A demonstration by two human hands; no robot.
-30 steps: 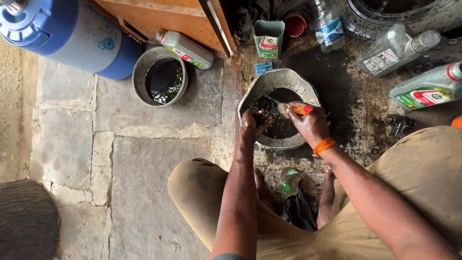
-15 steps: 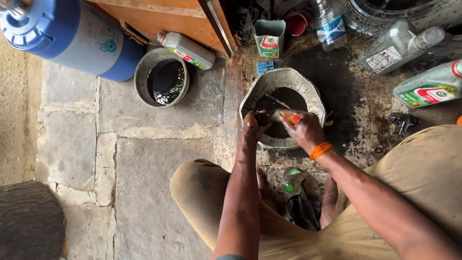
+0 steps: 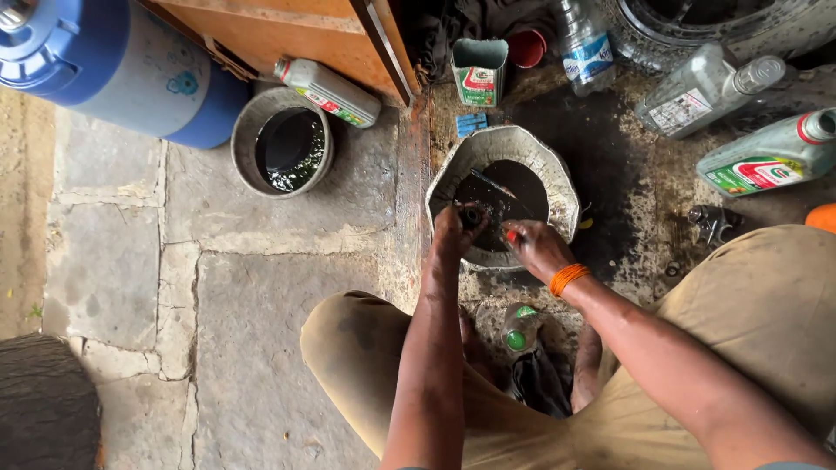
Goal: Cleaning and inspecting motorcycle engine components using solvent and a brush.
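Observation:
I squat over a dented metal basin (image 3: 453,174) that holds dark oily liquid. My left hand (image 3: 456,231) grips a small dark metal part (image 3: 475,213) at the basin's near rim. My right hand (image 3: 535,248), with an orange band on the wrist, is closed around a thin tool with a red-orange handle (image 3: 512,235); its dark blade lies across the liquid toward the part. Both hands are smeared with black oil.
A round tin of dark oil (image 3: 283,150) stands to the left on stone slabs. A blue and grey drum (image 3: 122,61) and a wooden cabinet (image 3: 287,30) are behind it. Several plastic oil bottles (image 3: 766,161) lie to the right. A green-capped bottle (image 3: 521,326) rests between my legs.
My right hand has dropped from over the middle of the basin to its near rim, close to my left hand. The left hand has stayed at the rim.

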